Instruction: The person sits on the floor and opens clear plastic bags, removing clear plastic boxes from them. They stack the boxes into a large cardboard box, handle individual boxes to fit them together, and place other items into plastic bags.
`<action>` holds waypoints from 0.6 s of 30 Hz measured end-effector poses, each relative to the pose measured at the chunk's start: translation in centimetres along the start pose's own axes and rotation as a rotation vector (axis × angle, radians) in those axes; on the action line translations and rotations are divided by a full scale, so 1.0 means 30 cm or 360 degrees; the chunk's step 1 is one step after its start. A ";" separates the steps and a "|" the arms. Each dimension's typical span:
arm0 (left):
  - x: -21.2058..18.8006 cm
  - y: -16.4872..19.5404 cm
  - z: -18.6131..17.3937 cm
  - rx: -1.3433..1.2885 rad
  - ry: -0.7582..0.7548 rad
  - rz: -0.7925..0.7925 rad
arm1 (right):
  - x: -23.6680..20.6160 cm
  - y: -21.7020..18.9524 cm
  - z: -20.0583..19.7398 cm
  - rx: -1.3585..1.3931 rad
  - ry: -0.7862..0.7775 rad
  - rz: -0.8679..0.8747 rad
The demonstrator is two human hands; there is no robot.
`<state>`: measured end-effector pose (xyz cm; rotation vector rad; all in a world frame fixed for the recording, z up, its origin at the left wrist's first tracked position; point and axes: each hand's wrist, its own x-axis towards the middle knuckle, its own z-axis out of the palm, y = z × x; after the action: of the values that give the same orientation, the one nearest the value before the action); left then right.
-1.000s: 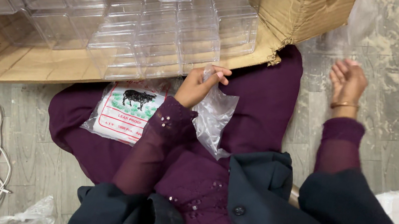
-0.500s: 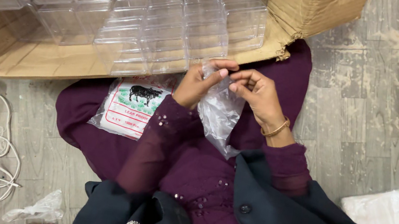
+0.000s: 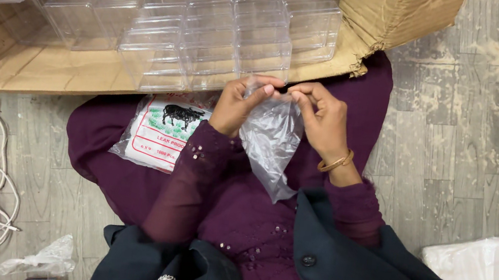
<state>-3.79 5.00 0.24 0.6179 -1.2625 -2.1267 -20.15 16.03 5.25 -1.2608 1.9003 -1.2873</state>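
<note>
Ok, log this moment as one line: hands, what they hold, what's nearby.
left hand: pinching clear plastic bag top edge | right hand: pinching same edge | nearby: clear plastic boxes, pack of bags on lap

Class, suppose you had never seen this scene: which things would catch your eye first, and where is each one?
First, at the centre, the left hand and right hand pinch the top edge of a small clear plastic bag that hangs over a purple-clad lap. Above them, rows of clear plastic boxes lie on a flattened cardboard box. Left of the hands, a printed packet rests on the lap.
</note>
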 end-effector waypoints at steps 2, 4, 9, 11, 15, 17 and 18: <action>0.001 0.003 -0.001 0.0032 -0.0022 0.0024 | -0.002 0.003 0.011 0.0002 0.0010 -0.0135; 0.004 0.001 -0.007 0.0133 -0.0059 0.0188 | 0.007 0.011 0.019 0.0249 0.0038 -0.0167; -0.010 -0.002 -0.052 0.0237 -0.0011 0.0175 | 0.070 0.025 -0.013 0.1057 -0.0012 0.0095; -0.017 -0.010 -0.061 0.0191 0.0010 0.0156 | 0.073 0.028 -0.027 0.1005 -0.0201 0.0138; -0.013 -0.034 -0.049 0.0200 0.0035 0.0177 | 0.070 0.052 -0.011 0.0657 -0.0728 -0.0241; -0.014 -0.035 -0.049 0.0232 0.0019 0.0175 | 0.083 0.071 0.001 0.0829 -0.0463 -0.0084; -0.013 -0.032 -0.052 0.0222 0.0003 0.0166 | 0.090 0.078 0.003 0.0913 -0.0333 -0.0002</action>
<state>-2.75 4.66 -1.25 0.5984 -1.4197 -1.9654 -22.20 13.85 3.29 -1.0382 1.2555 -1.4914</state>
